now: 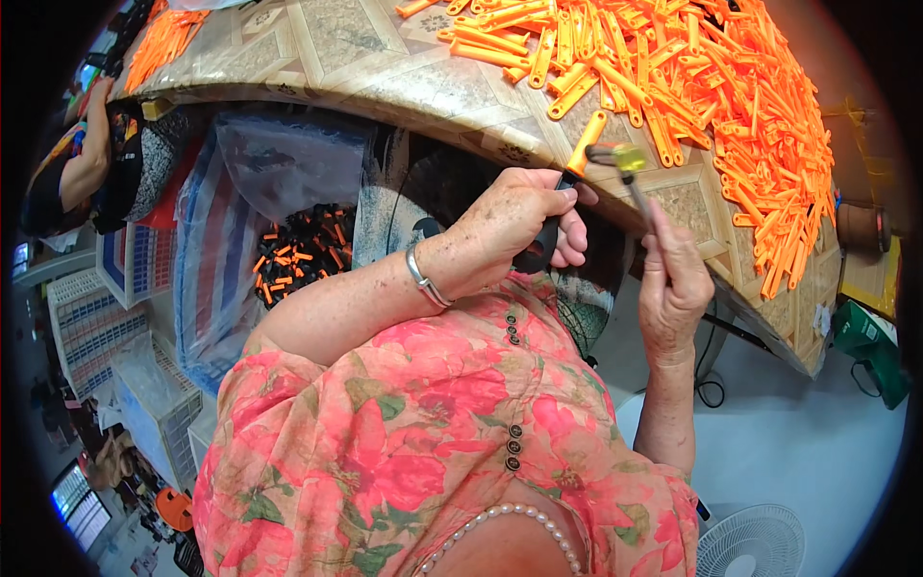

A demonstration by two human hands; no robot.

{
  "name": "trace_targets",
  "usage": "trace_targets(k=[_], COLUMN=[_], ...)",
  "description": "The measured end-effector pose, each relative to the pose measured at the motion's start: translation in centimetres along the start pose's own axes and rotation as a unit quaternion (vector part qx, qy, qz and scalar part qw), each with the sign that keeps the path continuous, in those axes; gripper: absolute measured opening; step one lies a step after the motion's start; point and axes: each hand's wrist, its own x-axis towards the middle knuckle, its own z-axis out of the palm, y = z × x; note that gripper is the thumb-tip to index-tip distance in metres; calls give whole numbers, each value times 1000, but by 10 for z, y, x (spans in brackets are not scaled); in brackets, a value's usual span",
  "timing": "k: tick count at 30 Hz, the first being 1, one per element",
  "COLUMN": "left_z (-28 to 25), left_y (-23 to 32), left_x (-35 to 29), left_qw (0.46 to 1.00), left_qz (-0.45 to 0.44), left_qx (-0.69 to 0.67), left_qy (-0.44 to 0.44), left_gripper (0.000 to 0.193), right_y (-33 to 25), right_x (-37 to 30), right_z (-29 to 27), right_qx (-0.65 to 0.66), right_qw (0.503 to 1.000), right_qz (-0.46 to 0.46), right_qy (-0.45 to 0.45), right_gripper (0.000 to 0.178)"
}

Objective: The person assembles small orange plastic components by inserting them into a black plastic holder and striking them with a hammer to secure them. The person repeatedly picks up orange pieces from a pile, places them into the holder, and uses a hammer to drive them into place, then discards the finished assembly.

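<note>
Hammering: the step in hand, as we judge it, is seating an orange piece (586, 144) in a black handle (540, 248) by tapping.
Left hand (529, 213): closed round the black handle, with our thumb close to the joint (a bit too close for comfort).
Right hand (676, 274): gripping the hammer (630, 160) by its shaft, to the right of our left hand.
Orange piece: standing out from the far end of the black handle, tilted toward the far right, its tip seen against the near edge of the table (673, 197).
Hammer: its head is just right of the orange piece; we cannot tell whether they touch.
Joint: we cannot see how deep the orange end sits.
Next move: it calls, we think, for a square tap on the orange tip, the black handle held firm and our thumb kept clear.
Pile (769, 178): many loose orange pieces, spread over the far right of the table.
Striped bag (204, 264): on the left, with black-and-orange parts (306, 252) in it (probably the same pair, joined).
</note>
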Motion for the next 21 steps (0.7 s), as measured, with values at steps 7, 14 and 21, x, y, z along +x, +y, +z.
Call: trace_targets(k=[7, 14, 21], left_z=[1, 1, 2], left_y=[-3, -4, -3], left_x=[2, 1, -1], left_qw=[1000, 1000, 1000], left_qz=[13, 6, 8], left_qx=[0, -9, -6], left_qy=[-3, 6, 17], left_gripper=[25, 24, 24], right_y=[-3, -9, -14], right_x=[-5, -3, 4], right_z=[-1, -3, -6], right_qx=[-43, -84, -49], right_qw=[998, 991, 996], right_qz=[-26, -103, -72], right_qy=[-26, 22, 29], right_gripper=[40, 40, 41])
